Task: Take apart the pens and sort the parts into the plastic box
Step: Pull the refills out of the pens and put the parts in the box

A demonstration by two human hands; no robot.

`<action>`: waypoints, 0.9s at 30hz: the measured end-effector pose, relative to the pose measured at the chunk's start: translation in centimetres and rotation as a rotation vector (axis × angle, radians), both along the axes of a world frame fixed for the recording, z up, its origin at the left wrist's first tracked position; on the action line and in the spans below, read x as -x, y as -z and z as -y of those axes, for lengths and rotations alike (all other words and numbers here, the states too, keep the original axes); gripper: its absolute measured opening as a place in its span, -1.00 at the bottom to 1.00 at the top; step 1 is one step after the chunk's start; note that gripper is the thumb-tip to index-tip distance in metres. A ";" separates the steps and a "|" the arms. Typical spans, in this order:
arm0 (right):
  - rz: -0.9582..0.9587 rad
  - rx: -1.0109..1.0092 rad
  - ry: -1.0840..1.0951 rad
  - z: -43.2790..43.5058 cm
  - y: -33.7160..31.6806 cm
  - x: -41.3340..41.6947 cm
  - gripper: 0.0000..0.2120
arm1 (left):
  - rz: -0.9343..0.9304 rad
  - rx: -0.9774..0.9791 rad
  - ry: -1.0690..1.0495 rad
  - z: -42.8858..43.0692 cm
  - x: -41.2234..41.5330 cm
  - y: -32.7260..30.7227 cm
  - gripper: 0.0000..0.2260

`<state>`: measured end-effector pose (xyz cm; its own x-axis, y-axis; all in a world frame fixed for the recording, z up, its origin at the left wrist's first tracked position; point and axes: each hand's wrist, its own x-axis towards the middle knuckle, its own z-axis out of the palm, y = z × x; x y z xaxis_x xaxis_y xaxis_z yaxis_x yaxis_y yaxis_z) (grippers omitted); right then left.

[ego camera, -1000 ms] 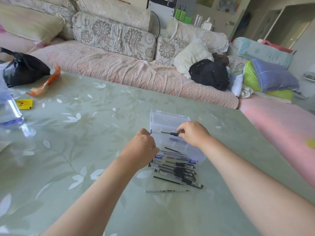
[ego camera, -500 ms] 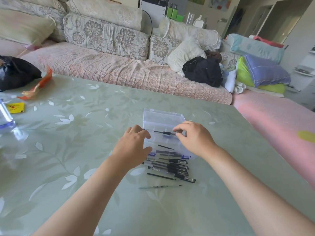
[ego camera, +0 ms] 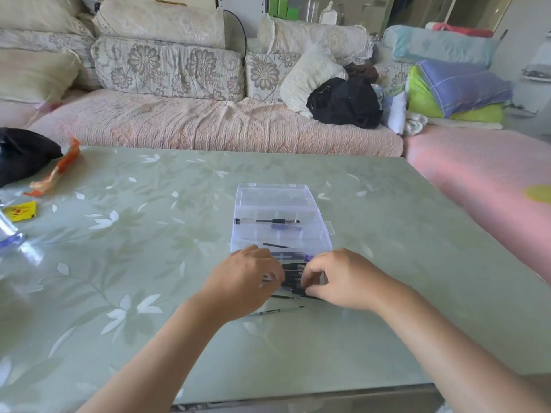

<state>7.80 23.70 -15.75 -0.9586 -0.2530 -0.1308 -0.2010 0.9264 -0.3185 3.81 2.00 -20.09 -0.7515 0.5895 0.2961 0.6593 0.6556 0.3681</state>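
Currently left hand point(ego camera: 247, 281) covers the pens point(ego camera: 293, 268) beside the plastic box point(ego camera: 324, 234); grip hidden. Right hand point(ego camera: 343, 278) pinches one pen point(ego camera: 298, 291).

Setting: domestic living room.

Evidence:
- A long sofa point(ego camera: 208, 126) under a pink quilted cover runs along the far side, backed by floral cushions point(ego camera: 167, 67).
- Folded bedding point(ego camera: 459, 87) in blue, purple and lime is stacked at the sofa's right end.
- A black garment point(ego camera: 343, 105) is heaped against a cream pillow point(ego camera: 310, 76).
- The desk point(ego camera: 149, 234) has a glossy green leaf-print top.
- Household clutter sits at the desk's left edge: an orange wrapper point(ego camera: 56, 171), a black bag point(ego camera: 21, 153) and a small yellow packet point(ego camera: 21, 210).
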 end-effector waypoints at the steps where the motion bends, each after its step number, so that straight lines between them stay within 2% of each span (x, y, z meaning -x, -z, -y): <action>1: 0.001 -0.017 -0.001 -0.1 0.1 0.0 -0.92 | 0.004 0.013 0.002 -0.1 0.0 0.1 -0.93; 8: -0.072 -0.113 -0.013 -0.2 0.9 -0.2 -0.88 | 0.031 0.063 -0.006 -0.1 -0.1 0.0 -0.93; 15: -0.053 -0.129 -0.037 0.1 0.9 -0.2 -0.89 | -0.003 0.069 -0.003 -0.1 -0.1 0.1 -0.91; 19: -0.110 -0.061 -0.036 0.1 0.2 -0.2 -0.99 | -0.028 0.076 -0.009 -0.1 -0.2 -0.1 -0.82; 23: -0.156 0.034 -0.022 0.3 0.1 -0.3 -0.95 | -0.021 0.021 -0.083 -0.3 -0.5 -0.9 -0.91; 27: -0.107 0.087 -0.052 1.0 0.4 -0.3 -0.82 | 0.021 0.026 -0.122 0.3 -1.0 -1.2 -0.93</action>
<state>8.12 22.70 -16.12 -0.9511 -0.3088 -0.0043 -0.2852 0.8835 -0.3715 4.81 1.69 -18.85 -0.8239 0.5005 0.2657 0.5665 0.7401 0.3625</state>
